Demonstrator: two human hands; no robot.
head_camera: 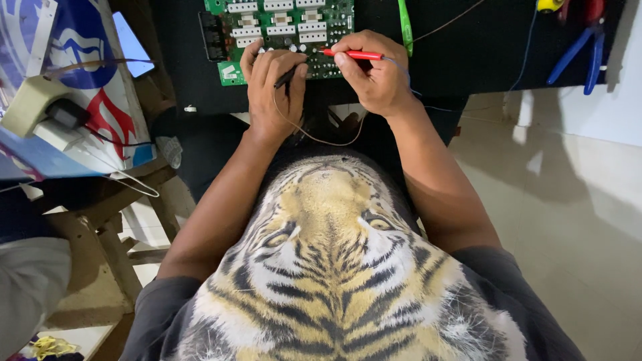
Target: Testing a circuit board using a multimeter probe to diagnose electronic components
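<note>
**Two probes on a green circuit board**

We see the left hand (pixel 273 87) gripping a black probe (pixel 285 77), its tip down on the green circuit board (pixel 281 33). The right hand (pixel 374 77) pinches a red probe (pixel 353 55), tip touching the board too. The board lies on a black work surface (pixel 461 47) at the top of the view. Blue-handled pliers (pixel 588 60) lie well apart, far right. A thin wire (pixel 314 137) loops under the left wrist.
</note>
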